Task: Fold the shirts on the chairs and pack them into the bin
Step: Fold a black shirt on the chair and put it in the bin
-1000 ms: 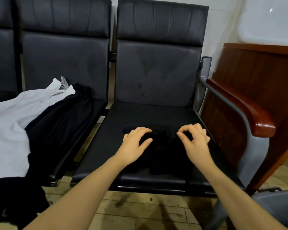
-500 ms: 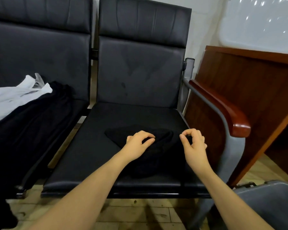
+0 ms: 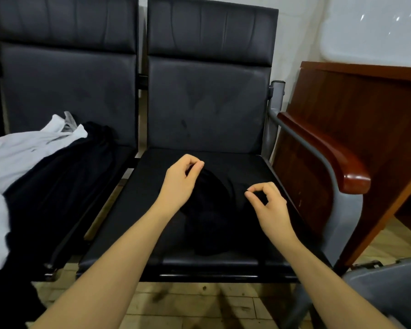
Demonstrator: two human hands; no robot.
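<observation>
I see a black shirt (image 3: pixel 211 210) bunched in the middle of the right chair's seat (image 3: pixel 152 210), reaching toward its front edge. My left hand (image 3: pixel 180 180) pinches a fold of it near the seat's back edge, thumb and fingertips curled together on the cloth. My right hand (image 3: pixel 268 205) pinches the fabric closer to the seat's right edge, thumb and forefinger meeting. On the left chair's seat (image 3: pixel 119 157) lie a white shirt (image 3: pixel 17 157) and another dark garment (image 3: pixel 62 181), overlapping. A grey bin (image 3: pixel 389 281) shows at the lower right, beside a wooden armrest (image 3: pixel 330 157).
</observation>
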